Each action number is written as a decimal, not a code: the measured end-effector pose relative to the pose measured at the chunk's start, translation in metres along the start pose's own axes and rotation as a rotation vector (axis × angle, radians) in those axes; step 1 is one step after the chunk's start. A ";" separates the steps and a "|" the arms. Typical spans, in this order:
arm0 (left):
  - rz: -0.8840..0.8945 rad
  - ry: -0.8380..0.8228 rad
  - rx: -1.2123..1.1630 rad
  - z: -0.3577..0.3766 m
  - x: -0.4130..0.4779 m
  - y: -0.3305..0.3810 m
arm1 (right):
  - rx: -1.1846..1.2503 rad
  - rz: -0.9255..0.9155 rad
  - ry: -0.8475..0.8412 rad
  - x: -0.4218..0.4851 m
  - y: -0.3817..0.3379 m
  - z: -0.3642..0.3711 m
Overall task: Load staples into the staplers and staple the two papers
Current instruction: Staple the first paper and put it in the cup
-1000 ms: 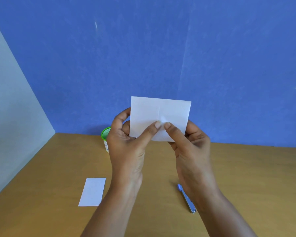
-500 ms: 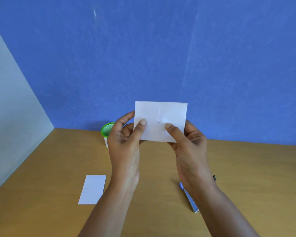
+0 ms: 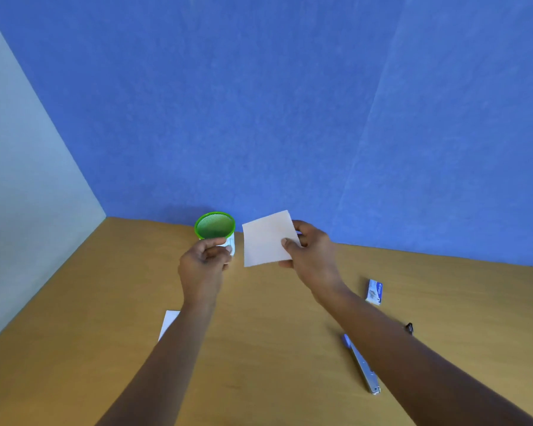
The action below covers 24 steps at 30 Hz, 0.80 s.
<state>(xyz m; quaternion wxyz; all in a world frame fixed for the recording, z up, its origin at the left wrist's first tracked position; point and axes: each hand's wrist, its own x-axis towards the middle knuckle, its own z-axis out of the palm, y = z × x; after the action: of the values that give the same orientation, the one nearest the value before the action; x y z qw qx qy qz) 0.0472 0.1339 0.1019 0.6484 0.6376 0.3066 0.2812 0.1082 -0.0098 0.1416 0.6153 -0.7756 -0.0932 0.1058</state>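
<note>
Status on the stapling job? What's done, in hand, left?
Done: nothing clearly; no staple is visible. In hand: the right hand pinches one paper in the air; the left hand is by the green cup, grip unclear. Left: the second paper, stapler and staple box lie on the table, so stapling looks pending, loading unclear.

Left hand (image 3: 202, 265) off paper (image 3: 266, 239) (now tilted)

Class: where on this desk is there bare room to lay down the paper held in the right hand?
Bare desk lies left of the flat paper toward the pale wall, and in the middle between that paper and the stapler. Crowded: the right side, around stapler and staple box.
</note>
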 end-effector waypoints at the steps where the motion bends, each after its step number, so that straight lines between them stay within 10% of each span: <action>1: 0.015 0.016 0.083 -0.003 0.010 -0.006 | -0.045 -0.004 -0.009 0.010 -0.001 0.006; 11: 0.150 -0.110 0.809 -0.012 0.078 -0.041 | -0.349 -0.115 -0.173 0.092 -0.015 0.071; 24: 0.249 -0.177 0.871 -0.001 0.082 -0.078 | -0.843 -0.198 -0.309 0.130 0.004 0.132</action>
<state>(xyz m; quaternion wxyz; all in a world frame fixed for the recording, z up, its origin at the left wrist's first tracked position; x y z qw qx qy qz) 0.0976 0.1944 0.0203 0.3051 0.9042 0.2606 0.1463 0.1968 0.1482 0.1023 0.2321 -0.9207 -0.2924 0.1138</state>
